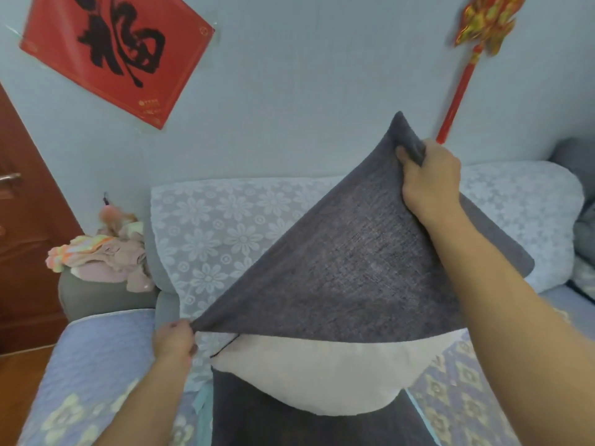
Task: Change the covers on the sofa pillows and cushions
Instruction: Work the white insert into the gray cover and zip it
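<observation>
A dark grey pillow cover [351, 272] is stretched out in front of me above the sofa seat. My right hand [431, 178] grips its upper corner, raised high. My left hand [175, 341] pinches its lower left corner near the seat. Below the cover's open edge the white inner pillow [318, 375] bulges out, partly inside the cover. More dark grey fabric [289, 426] lies under the pillow at the bottom of the view.
The sofa has a blue quilted seat cover [90, 365] and a white floral lace throw [219, 230] over the backrest. A pile of pink clothes [103, 255] sits on the left armrest. A brown door [22, 220] stands at the left. Another grey cushion [576, 159] rests at the far right.
</observation>
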